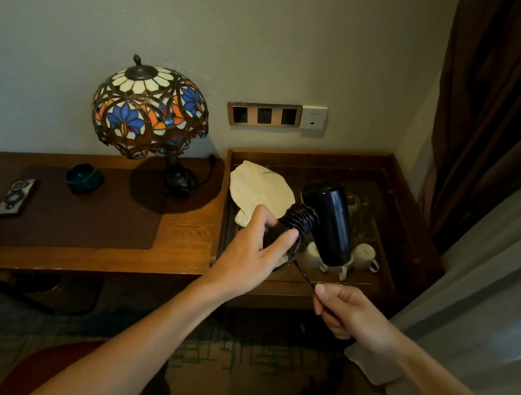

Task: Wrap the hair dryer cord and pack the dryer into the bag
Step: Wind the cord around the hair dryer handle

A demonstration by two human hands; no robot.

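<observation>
A black hair dryer (330, 223) hangs in the air above the small glass-topped side table (390, 209), barrel pointing down. My left hand (255, 254) grips its handle, where several turns of black cord (303, 219) are wound tight. A short free length of cord runs down from the handle to my right hand (345, 313), which pinches the end. The cream cloth bag (258, 185) lies flat on the side table just behind my left hand.
White cups (365, 255) stand under the glass below the dryer. A stained-glass lamp (150, 112), a teal ashtray (84, 178) and remotes (15, 198) sit on the wooden desk at left. Wall sockets (265, 114) are behind; brown curtains (493, 86) hang at right.
</observation>
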